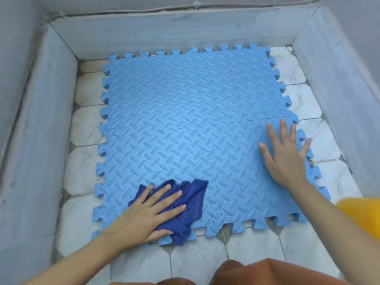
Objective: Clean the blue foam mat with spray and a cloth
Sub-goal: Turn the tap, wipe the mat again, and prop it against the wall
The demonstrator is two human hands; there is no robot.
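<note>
A blue foam mat (185, 112) made of interlocking puzzle tiles lies flat on a tiled floor. A dark blue cloth (192, 202) is bunched at the mat's near edge. My left hand (148, 212) presses flat on the cloth with straight fingers spread over it. My right hand (285, 155) rests flat on the mat's right side, fingers spread and straight, holding nothing. No spray bottle is in view.
White floor tiles (86, 177) surround the mat. Low grey walls (164, 33) enclose the floor at the left, back and right. A yellow object (364, 212) sits at the right edge. Orange clothing (267, 272) shows at the bottom.
</note>
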